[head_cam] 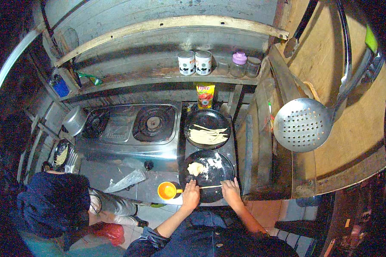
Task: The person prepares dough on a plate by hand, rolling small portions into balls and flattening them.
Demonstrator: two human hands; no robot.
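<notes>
A thin strip of dough [211, 186] stretches between my two hands, low over the near part of a round black plate [186, 160]. My left hand [191, 194] holds its left end under the fingers. At the right end, by the plate's rim, are the fingers of my right hand [232, 193]. A lump of pale dough [196, 169] sits on the same plate, left of a patch of white flour [214, 161]. Behind it, a black pan [206, 116] bears several finished-looking dough strips [207, 136] laid side by side. An orange mug [167, 190] stands just left of my left hand.
Left of the plates is a two-burner gas stove [125, 123], with a crumpled plastic bag [126, 181] before it. A person in dark clothing [53, 204] sits at lower left. A perforated skimmer [303, 125] hangs at right. Cans [194, 63] and jars [238, 66] line the shelf.
</notes>
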